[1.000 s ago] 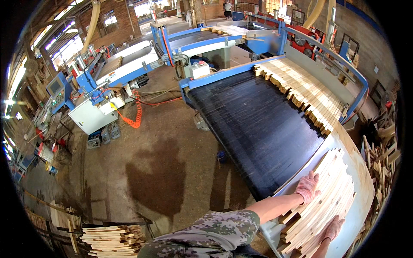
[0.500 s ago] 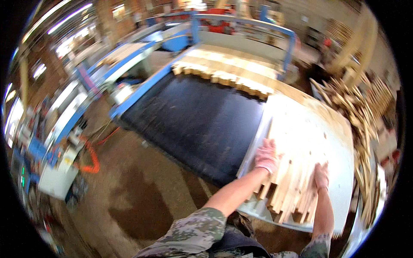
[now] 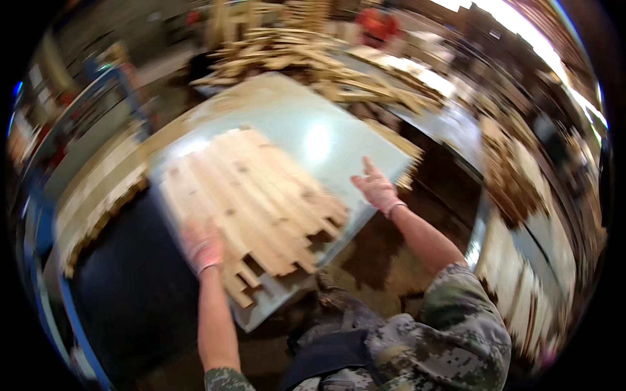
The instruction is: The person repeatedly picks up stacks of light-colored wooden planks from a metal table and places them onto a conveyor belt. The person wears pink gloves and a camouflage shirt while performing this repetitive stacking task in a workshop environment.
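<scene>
Wooden strips [image 3: 254, 195] lie side by side on a pale metal tabletop [image 3: 313, 111], their near ends uneven. My left hand [image 3: 203, 244], in a light pinkish glove, lies on the left edge of these strips, its fingers blurred but stretched forward. My right hand [image 3: 377, 188], gloved alike, is held over the right edge of the tabletop, apart from the strips. Its fingers are spread, with nothing in them.
A black conveyor belt [image 3: 130, 287] adjoins the tabletop on the left, bearing a row of wooden strips [image 3: 107, 189]. Loose wood scraps [image 3: 280, 55] are heaped beyond the tabletop. To the right stand stacked boards [image 3: 515, 173] and further boards [image 3: 515, 280].
The view has swung to the right, bringing the stacked boards into sight. My right hand has left the strips and moved right with its fingers spread. My left hand stays at the strips' left side.
</scene>
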`<state>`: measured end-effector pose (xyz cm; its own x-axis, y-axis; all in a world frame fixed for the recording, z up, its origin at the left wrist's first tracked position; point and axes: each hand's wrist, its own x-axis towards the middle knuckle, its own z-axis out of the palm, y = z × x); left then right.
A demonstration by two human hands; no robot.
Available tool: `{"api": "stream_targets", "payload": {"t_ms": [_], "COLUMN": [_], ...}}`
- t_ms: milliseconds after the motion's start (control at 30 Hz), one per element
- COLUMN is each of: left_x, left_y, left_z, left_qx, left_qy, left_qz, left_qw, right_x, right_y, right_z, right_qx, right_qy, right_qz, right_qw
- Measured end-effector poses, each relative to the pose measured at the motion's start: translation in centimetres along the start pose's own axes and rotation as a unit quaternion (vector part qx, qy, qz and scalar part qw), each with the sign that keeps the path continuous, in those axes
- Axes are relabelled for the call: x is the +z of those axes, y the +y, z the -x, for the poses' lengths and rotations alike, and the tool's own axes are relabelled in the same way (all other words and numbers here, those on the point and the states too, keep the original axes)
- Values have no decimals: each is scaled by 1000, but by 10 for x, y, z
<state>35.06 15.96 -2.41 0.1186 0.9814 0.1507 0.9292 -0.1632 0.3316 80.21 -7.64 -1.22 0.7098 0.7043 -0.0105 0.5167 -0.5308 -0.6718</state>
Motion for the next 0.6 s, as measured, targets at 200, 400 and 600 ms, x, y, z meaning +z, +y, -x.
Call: {"api": "stream_targets", "payload": {"t_ms": [200, 400, 600], "left_x": [21, 48, 10], "left_y": [4, -34, 3], "left_z": [-7, -34, -1], "left_qx": [-50, -30, 31], "left_qy": [-13, 11, 105], "left_qz": [105, 126, 225], "left_qw": [993, 992, 968], "right_x": [-54, -46, -29], "right_y": [124, 239, 314], "right_z": [133, 252, 356], "right_qx": [132, 364, 506], "right_qy": [142, 95, 6], "right_qz": [-129, -54, -66], "right_qw": [973, 925, 860]}}
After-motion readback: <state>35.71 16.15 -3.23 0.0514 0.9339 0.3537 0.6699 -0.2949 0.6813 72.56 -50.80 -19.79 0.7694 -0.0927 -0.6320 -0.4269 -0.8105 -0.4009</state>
